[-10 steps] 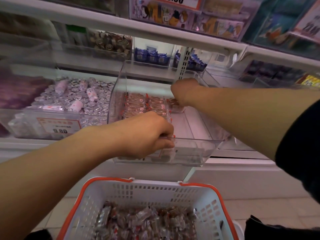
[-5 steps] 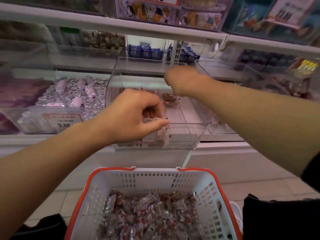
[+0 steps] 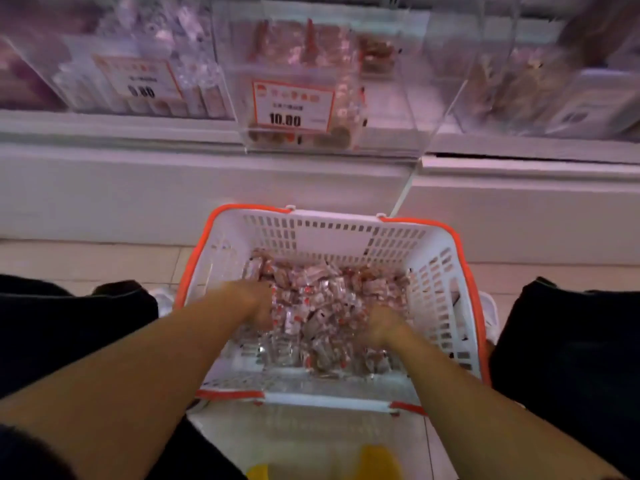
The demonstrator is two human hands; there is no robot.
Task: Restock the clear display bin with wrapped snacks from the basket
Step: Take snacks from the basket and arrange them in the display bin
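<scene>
Head view has us with both hands, left hand [image 3: 254, 303] and right hand [image 3: 381, 323], buried in the wrapped snacks [image 3: 322, 306] inside the basket [image 3: 446, 306], grip unclear, clear display bin [image 3: 325, 81] straight above and ahead.

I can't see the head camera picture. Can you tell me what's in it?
Both hands, the left hand and the right hand, dig into a pile of wrapped snacks in a white basket with an orange rim. Above it, a clear display bin on the shelf shows a 10.00 price tag.
</scene>
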